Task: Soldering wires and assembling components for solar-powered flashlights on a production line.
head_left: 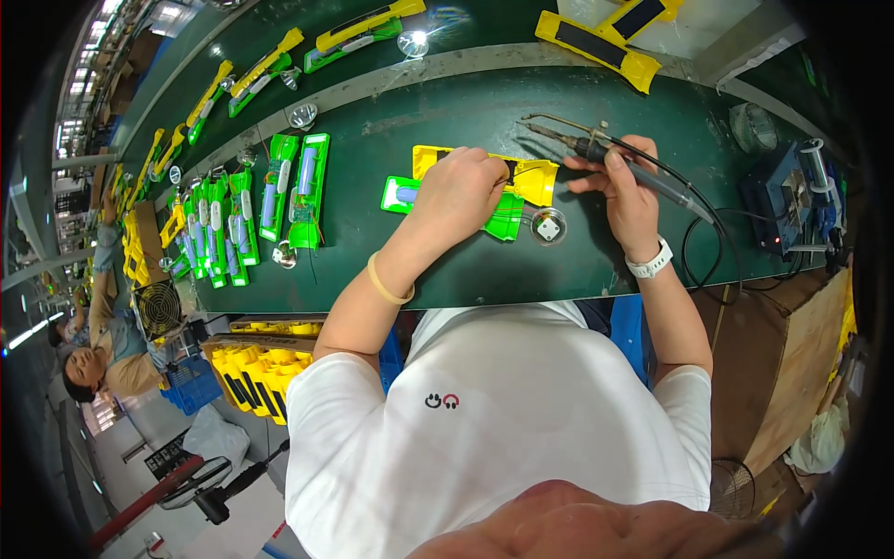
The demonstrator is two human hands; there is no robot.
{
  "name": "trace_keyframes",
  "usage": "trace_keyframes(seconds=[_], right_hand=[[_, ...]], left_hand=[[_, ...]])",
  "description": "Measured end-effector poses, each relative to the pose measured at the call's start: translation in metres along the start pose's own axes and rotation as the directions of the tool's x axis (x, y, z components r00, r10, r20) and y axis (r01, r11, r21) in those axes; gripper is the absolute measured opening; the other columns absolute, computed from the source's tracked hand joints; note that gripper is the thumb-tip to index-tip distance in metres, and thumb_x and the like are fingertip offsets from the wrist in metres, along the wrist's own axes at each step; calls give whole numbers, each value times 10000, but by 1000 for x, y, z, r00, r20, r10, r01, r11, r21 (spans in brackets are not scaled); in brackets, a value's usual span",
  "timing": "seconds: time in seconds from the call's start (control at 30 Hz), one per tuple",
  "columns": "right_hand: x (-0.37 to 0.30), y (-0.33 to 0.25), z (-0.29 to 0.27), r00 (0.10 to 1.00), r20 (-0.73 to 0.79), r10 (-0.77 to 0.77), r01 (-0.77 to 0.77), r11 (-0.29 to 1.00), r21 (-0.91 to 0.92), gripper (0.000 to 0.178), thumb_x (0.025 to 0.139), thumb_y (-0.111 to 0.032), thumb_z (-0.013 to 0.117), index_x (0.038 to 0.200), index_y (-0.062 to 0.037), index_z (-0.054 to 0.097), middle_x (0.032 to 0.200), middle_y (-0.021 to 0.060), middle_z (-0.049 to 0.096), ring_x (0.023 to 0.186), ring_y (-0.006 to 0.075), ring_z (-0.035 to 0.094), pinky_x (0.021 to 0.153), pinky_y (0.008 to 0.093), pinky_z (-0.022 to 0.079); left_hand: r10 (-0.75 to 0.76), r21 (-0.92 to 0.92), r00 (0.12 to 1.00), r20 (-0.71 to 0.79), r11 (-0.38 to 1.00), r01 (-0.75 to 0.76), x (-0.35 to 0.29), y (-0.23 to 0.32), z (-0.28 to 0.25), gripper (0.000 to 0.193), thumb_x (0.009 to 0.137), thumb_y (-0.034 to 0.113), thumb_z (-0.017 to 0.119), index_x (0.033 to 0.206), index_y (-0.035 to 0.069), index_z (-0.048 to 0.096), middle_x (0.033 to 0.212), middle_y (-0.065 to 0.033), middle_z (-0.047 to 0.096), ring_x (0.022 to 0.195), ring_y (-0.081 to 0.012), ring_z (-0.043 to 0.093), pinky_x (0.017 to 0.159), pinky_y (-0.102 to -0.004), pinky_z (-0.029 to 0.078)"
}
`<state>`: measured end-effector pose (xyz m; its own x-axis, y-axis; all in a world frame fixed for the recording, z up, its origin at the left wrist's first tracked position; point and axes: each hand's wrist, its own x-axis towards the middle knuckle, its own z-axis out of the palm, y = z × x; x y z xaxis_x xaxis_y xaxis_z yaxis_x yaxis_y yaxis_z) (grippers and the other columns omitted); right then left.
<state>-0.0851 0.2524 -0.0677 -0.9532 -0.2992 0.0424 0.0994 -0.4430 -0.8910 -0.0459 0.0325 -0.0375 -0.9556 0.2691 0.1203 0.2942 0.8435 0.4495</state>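
My right hand (626,191) holds a soldering iron (589,147), its tip pointing left above the bench, with a thin solder-feed tube along it. My left hand (461,191) is closed, its fingertips pinched over a yellow flashlight shell half (535,183) with a dark panel; what they grip is hidden. In front of it lies a green shell half (504,220) with a battery cell, partly under my left hand. Just right of these sits a round clear reflector (548,226) with a white square piece in it.
Green halves with cells (308,191) line the bench's left side. Yellow shells (596,51) lie at the far edge. The blue soldering station (775,200) stands at right, its black cable looping nearby. A box of yellow shells (256,373) is at lower left; another person (121,359) is farther left.
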Motion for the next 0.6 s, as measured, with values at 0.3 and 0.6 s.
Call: trace_keyframes(seconds=[0.3, 0.6], right_hand=[[7, 11, 12, 999, -6, 37, -37, 999, 13, 212, 930, -108, 486, 1063, -43, 334, 975, 114, 501, 917, 290, 637, 759, 334, 555], [4, 9, 17, 999, -42, 7, -10, 999, -52, 206, 922, -114, 508, 1040, -37, 358, 899, 90, 527, 863, 233, 643, 705, 281, 536]], left_hand=[[7, 54, 1000, 8, 998, -8, -1, -1, 1, 101, 762, 142, 618, 791, 52, 653, 722, -108, 578, 754, -292, 566, 671, -397, 465], [-356, -728, 920, 164, 586, 357, -26, 17, -60, 66, 771, 13, 656, 815, 10, 606, 829, -94, 643, 687, -142, 631, 608, -259, 510]])
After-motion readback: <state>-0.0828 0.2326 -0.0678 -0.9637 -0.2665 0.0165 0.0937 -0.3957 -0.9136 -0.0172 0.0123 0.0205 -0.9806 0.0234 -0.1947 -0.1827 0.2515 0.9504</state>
